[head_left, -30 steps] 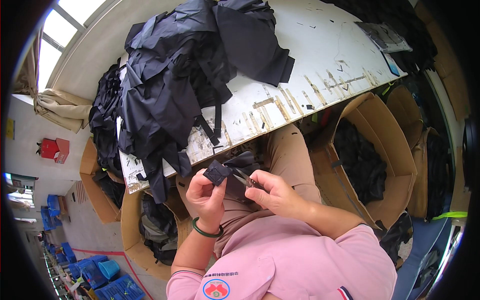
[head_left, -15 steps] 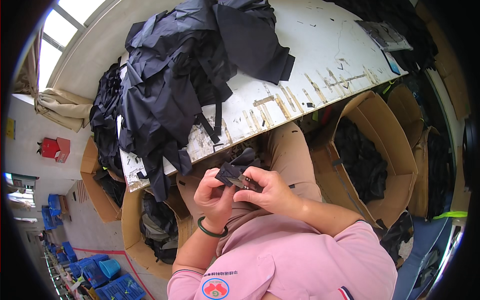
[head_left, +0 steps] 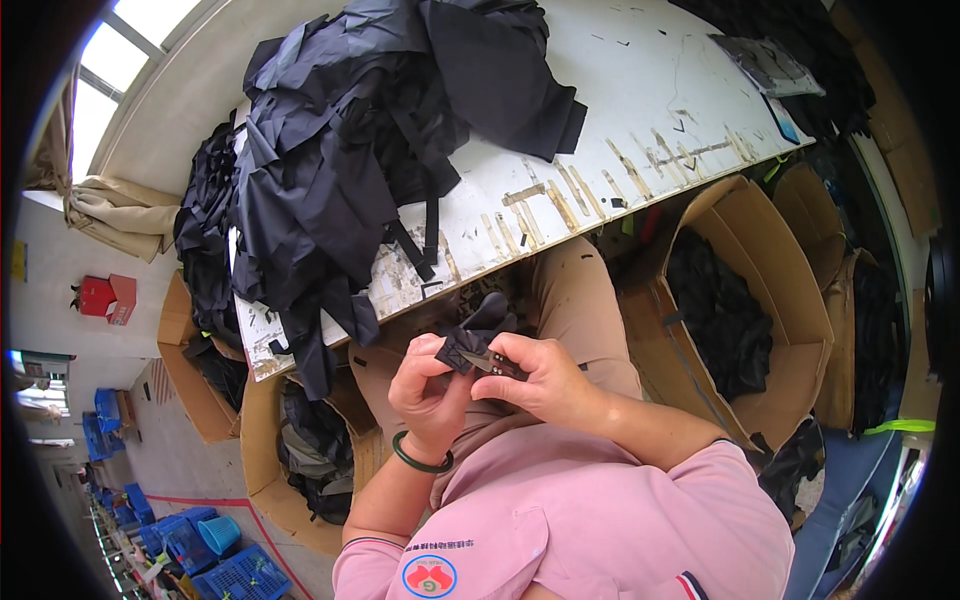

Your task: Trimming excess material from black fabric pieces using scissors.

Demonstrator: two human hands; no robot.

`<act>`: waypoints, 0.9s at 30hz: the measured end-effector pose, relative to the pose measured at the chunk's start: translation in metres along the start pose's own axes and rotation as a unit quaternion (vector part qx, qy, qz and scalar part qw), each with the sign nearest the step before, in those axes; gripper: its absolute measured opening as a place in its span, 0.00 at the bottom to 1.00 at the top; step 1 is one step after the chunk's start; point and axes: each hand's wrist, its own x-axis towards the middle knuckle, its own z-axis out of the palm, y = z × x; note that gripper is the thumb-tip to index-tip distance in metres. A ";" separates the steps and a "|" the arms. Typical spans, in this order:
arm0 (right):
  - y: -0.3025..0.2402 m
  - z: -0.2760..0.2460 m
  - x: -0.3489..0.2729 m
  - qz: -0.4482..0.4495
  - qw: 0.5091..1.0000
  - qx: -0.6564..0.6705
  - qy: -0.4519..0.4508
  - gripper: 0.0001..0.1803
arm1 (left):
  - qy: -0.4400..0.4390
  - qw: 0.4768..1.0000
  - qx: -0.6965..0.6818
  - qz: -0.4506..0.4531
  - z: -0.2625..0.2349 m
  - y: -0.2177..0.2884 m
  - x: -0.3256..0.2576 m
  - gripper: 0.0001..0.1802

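Left hand (head_left: 428,392) grip closed on black fabric piece (head_left: 470,338), right hand (head_left: 545,380) on thread snips (head_left: 497,364); cardboard box (head_left: 800,300) of black fabric beside.

Lighting: bright daylight from the window (head_left: 110,60) up beyond my worktop (head_left: 620,120); its white surface glares mildly. Shadow beneath its near edge. Focus sharp centrally; fisheye bending, black vignette at rim.

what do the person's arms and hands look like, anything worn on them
Both hands are bare, no gloves. The left hand has a dark green bangle around its wrist. Both forearms are bare; the short sleeves of a pink shirt cover the upper arms. The right sleeve's hem has a striped trim. The right hand shows no ring or band.
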 end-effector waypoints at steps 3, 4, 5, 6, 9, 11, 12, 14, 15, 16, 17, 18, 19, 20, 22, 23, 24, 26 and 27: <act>0.002 0.001 -0.001 -0.009 1.000 -0.012 0.003 0.16 | -0.005 1.000 0.008 0.018 0.000 0.000 0.001 0.14; 0.002 0.001 -0.001 -0.018 0.999 -0.028 0.003 0.17 | -0.006 0.999 0.021 0.025 0.001 0.000 0.000 0.14; 0.001 0.001 -0.001 -0.017 0.999 -0.028 0.003 0.17 | -0.007 0.999 0.034 0.032 0.001 0.000 0.000 0.14; -0.002 0.001 -0.001 -0.018 0.999 -0.029 0.006 0.17 | -0.007 0.999 0.034 0.032 0.000 0.000 -0.001 0.14; -0.001 0.001 -0.002 -0.019 0.999 -0.032 0.010 0.18 | -0.029 0.997 0.055 0.046 -0.002 0.001 -0.002 0.14; 0.002 0.001 -0.002 -0.019 0.999 -0.035 0.010 0.17 | -0.039 0.995 0.065 0.057 -0.003 0.002 -0.001 0.14; 0.002 0.001 -0.002 -0.018 0.999 -0.033 0.012 0.17 | -0.039 0.995 0.065 0.057 -0.002 0.001 -0.001 0.14; 0.004 0.001 -0.002 -0.016 0.999 -0.032 0.014 0.17 | -0.003 0.997 0.051 0.058 0.000 -0.001 -0.002 0.16; 0.004 0.001 -0.003 -0.020 0.999 -0.026 0.015 0.16 | -0.003 0.997 0.051 0.057 0.000 -0.001 -0.001 0.16; 0.004 0.001 -0.003 -0.023 0.999 -0.021 0.017 0.16 | -0.010 0.997 0.048 0.057 0.000 -0.001 -0.001 0.15; 0.004 0.001 -0.003 -0.023 0.999 -0.021 0.017 0.16 | -0.016 0.997 0.046 0.057 -0.001 -0.002 -0.001 0.15; 0.004 0.001 -0.004 -0.018 1.000 -0.021 0.016 0.16 | -0.016 0.997 0.046 0.056 -0.002 -0.002 0.000 0.15; 0.004 0.001 -0.004 -0.012 1.000 -0.021 0.014 0.15 | -0.046 0.996 0.051 0.060 -0.004 -0.001 0.001 0.14; 0.004 0.001 -0.004 -0.012 1.000 -0.021 0.014 0.15 | -0.075 0.993 0.057 0.065 -0.006 0.000 0.001 0.14; 0.003 0.000 -0.004 0.000 1.000 -0.020 0.007 0.15 | -0.080 0.993 0.059 0.065 -0.007 0.001 0.002 0.13; 0.003 0.000 -0.004 0.000 1.000 -0.020 0.007 0.15 | -0.086 0.992 0.061 0.066 -0.008 0.001 0.003 0.13; 0.004 0.000 -0.005 0.001 1.000 -0.025 0.009 0.15 | -0.086 0.992 0.060 0.066 -0.007 0.002 0.004 0.13; 0.002 -0.002 -0.005 0.002 0.999 -0.030 0.011 0.15 | -0.090 0.992 0.049 0.070 -0.007 0.004 0.006 0.13; -0.002 -0.003 -0.006 0.017 1.000 -0.019 0.008 0.16 | -0.089 0.992 0.049 0.069 -0.009 0.002 0.007 0.13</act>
